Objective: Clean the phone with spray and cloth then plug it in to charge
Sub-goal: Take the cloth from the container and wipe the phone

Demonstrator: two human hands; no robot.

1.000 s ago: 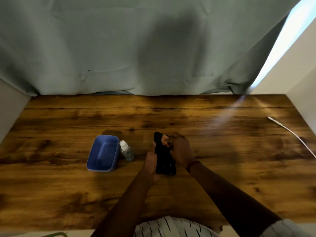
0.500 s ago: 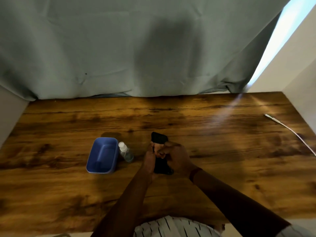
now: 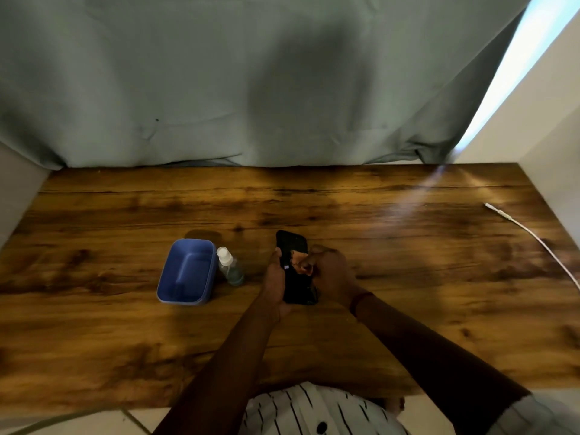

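Left hand (image 3: 276,277) is wrapped around the left edge of the black phone (image 3: 296,268), holding it up just above the worktop (image 3: 408,277). Right hand (image 3: 329,271) is curled closed, pinching a small tan cloth (image 3: 299,262) against the phone's face. Just left of the left hand – the little clear spray bottle (image 3: 230,270), touching a blue tub (image 3: 188,271). The white charging cable (image 3: 533,237) lies well off to the right of the right hand – unplugged.
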